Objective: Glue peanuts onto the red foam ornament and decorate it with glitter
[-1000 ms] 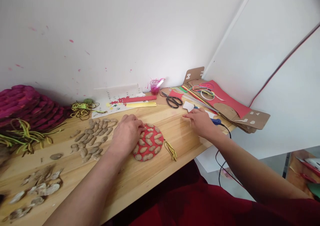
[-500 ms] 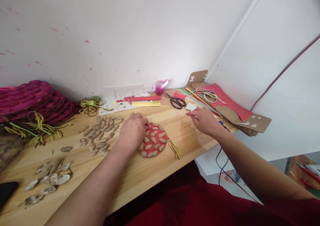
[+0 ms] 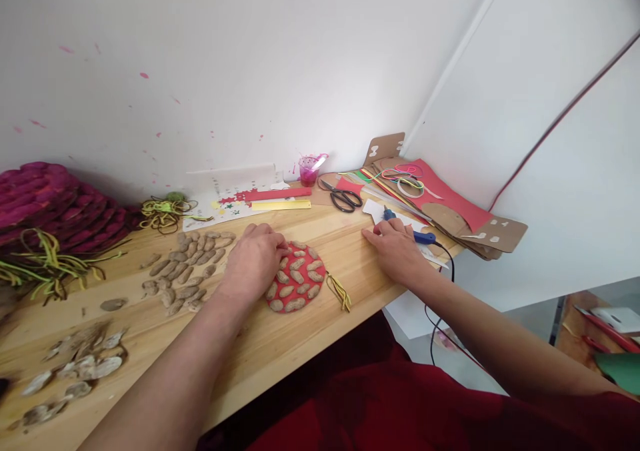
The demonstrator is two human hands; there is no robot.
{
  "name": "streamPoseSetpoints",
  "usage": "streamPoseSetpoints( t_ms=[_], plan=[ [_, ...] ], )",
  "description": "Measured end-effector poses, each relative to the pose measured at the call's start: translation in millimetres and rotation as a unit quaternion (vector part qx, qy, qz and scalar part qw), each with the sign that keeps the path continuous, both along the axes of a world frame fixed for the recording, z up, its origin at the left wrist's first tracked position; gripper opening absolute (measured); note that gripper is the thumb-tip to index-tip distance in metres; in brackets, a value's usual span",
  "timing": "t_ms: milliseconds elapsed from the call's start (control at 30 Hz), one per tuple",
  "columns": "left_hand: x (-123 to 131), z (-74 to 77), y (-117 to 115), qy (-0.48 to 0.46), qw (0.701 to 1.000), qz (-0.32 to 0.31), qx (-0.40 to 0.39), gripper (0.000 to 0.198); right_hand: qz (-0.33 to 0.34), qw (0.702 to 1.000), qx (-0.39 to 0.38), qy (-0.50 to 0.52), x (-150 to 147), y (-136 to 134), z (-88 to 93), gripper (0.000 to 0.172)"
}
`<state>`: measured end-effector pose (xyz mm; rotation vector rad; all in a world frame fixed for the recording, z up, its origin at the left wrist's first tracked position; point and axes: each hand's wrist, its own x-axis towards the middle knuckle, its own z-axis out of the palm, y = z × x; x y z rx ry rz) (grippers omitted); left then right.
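A red disc (image 3: 306, 272) covered with peanuts in the shell lies on the wooden table, a yellow-and-dark string tassel (image 3: 339, 292) at its right edge. My left hand (image 3: 254, 259) rests at the disc's upper left rim, fingers closed on a peanut (image 3: 287, 252) there; the fingertips are partly hidden. On the right, my right hand (image 3: 397, 250) is low over the table with its fingers apart and empty. Just behind it a blue glue gun (image 3: 424, 237) lies on a white paper scrap (image 3: 373, 208), its middle covered by that hand.
Loose peanuts (image 3: 186, 265) and broken shells (image 3: 80, 364) lie left. Purple peanut-covered pieces (image 3: 47, 194) are stacked farther left. Behind are scissors (image 3: 345, 198), a pink cup (image 3: 308, 172) and paper strips (image 3: 280, 205). Cardboard (image 3: 509, 234) and cords fill the right; the gun's cable (image 3: 452, 262) hangs over the edge.
My right hand has drawn back toward me, uncovering the glue gun and more of the white paper. My left hand stays at the disc's rim. The view has turned slightly right.
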<state>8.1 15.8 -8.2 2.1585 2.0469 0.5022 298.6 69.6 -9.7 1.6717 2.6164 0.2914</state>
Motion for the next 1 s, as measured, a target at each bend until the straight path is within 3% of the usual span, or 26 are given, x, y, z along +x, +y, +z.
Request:
streamPoseSetpoints(
  t_ms=[100, 233, 433, 667, 1000],
  plan=[
    [-0.6, 0.1, 0.4, 0.001, 1.0, -0.001, -0.004, 0.017, 0.02, 0.999, 0.007, 0.026, 3.5, -1.3, -3.3, 0.051],
    [-1.5, -0.2, 0.1, 0.001, 1.0, -0.001, -0.004, 0.016, 0.03, 0.99, -0.005, 0.137, 9.0, 6.8, -3.4, 0.044],
    [-0.8, -0.3, 0.5, 0.004, 1.0, 0.001, -0.006, 0.016, 0.005, 0.973, -0.051, 0.227, 9.6, 16.7, 6.7, 0.03],
    [-0.9, -0.3, 0.9, 0.002, 1.0, 0.001, -0.01, 0.017, 0.016, 0.99, 0.006, 0.141, 2.3, 14.5, 9.3, 0.014],
    [-1.1, 0.6, 0.7, 0.003, 1.0, 0.003, -0.01, 0.019, 0.014, 0.997, -0.033, 0.07, -7.3, 27.2, 14.6, 0.015]
  ],
)
